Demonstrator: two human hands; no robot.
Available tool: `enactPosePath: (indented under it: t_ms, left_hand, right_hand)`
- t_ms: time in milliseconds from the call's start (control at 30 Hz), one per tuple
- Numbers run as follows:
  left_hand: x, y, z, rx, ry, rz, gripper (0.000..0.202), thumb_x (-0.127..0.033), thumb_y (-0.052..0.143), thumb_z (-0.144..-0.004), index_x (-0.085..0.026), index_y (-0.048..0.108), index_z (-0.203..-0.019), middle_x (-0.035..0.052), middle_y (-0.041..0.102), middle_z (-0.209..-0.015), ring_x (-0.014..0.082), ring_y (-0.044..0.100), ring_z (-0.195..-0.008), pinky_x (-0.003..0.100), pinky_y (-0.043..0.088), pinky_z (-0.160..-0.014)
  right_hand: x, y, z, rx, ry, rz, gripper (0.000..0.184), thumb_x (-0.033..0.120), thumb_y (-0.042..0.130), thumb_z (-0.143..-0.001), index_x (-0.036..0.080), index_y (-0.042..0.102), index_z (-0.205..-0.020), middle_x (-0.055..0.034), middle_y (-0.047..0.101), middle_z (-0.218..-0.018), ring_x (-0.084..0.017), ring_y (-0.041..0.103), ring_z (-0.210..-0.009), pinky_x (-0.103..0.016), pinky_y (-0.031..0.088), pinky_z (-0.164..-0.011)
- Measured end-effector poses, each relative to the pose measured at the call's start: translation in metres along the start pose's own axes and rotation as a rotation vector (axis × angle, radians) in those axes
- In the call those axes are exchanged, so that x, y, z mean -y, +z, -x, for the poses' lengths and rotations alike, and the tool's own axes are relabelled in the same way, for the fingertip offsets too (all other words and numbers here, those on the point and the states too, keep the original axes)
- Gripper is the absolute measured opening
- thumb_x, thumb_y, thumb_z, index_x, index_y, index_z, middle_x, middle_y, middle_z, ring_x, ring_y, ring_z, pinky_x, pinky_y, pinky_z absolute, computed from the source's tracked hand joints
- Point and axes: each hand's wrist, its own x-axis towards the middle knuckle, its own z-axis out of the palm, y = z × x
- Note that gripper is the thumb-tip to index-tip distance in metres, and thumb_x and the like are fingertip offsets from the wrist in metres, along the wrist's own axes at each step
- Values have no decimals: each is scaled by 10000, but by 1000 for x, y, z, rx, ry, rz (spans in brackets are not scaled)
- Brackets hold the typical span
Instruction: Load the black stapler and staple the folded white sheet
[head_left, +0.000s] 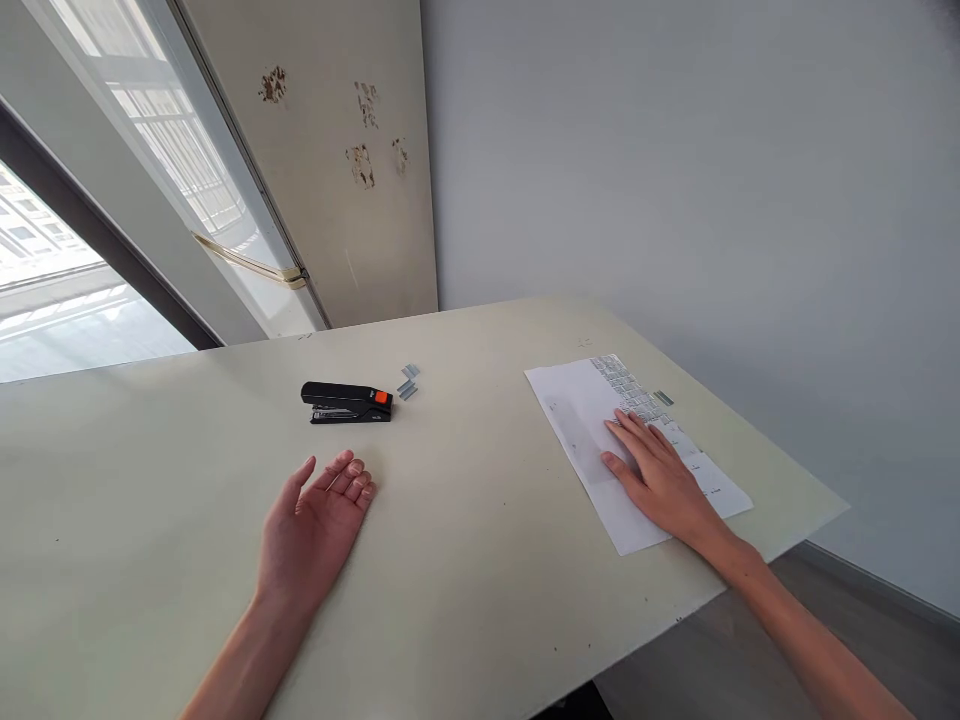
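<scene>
My left hand (311, 525) lies palm up on the cream table (465, 560), fingers loosely curled and holding nothing I can see. A black stapler (347, 402) with an orange tab sits just beyond it, with a few loose staple strips (408, 382) at its right end. My right hand (656, 470) rests flat, fingers stretched out, on a white sheet of paper (585, 420). Several rows of staple strips (626, 385) lie on the far part of that sheet, at my fingertips.
The table's right edge (787, 545) runs close beside the paper, with grey floor below. A grey wall stands behind the table. A stained beige panel (337, 150) and a window with a frame (225, 240) rise at the far left.
</scene>
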Motion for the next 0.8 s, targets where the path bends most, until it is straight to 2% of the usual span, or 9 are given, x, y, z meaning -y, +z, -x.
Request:
enactPosePath:
  t_ms: [167, 400, 500, 567, 667, 733, 800]
  left_hand:
    - [-1, 0, 0, 3, 1, -21, 204, -199, 514, -1001, -79, 678, -983, 89, 608, -858, 167, 641, -728, 287, 604, -652]
    - [-4, -3, -4, 27, -1, -36, 191, -176, 534, -980, -104, 706, -946, 90, 612, -838, 176, 627, -724, 298, 599, -646]
    - [-3, -7, -5, 72, 23, -121, 218, -188, 536, -979, -113, 729, -907, 91, 620, -831, 184, 618, -735, 301, 589, -687]
    - [1, -10, -4, 143, 89, -295, 228, -219, 561, -982, -129, 747, -885, 90, 633, -814, 190, 602, -728, 287, 565, -700]
    - [12, -15, 2, 295, 265, -757, 151, -297, 694, -949, -177, 779, -916, 101, 691, -889, 223, 624, -830, 268, 531, -785]
    - [20, -17, 7, 431, 436, -1082, 132, -326, 770, -903, -224, 793, -984, 111, 725, -1068, 271, 641, -1019, 300, 507, -927]
    - [27, -18, 11, 606, 593, -1351, 219, -336, 775, -898, -274, 785, -1108, 108, 702, -1283, 333, 589, -1239, 394, 445, -1085]
  right_hand:
    - [2, 4, -1, -9, 9, 63, 569, 561, 363, -1079, 269, 466, -1557, -45, 370, -1708, -282, 289, -1598, -587, 263, -1303]
    - [-1, 7, 0, -10, -61, 118, 557, 508, 357, -1090, 286, 404, -1599, -43, 347, -1718, -289, 279, -1601, -601, 283, -1294]
    - [7, 12, 6, -13, -108, 131, 558, 476, 371, -1091, 287, 380, -1616, -48, 342, -1720, -293, 273, -1603, -597, 280, -1297]
    - [22, 19, 16, -30, -143, 131, 568, 451, 394, -1089, 291, 352, -1632, -56, 343, -1719, -306, 276, -1601, -615, 284, -1290]
    - [67, 34, 36, -55, -210, 88, 612, 417, 454, -1078, 304, 297, -1659, -79, 353, -1712, -338, 299, -1589, -668, 300, -1266]
    - [107, 39, 52, -27, -263, 12, 659, 414, 493, -1067, 326, 253, -1674, -81, 343, -1715, -359, 304, -1584, -694, 342, -1236]
    - [145, 36, 64, 39, -276, -112, 697, 435, 525, -1053, 354, 229, -1679, -62, 305, -1731, -359, 314, -1579, -639, 467, -1177]
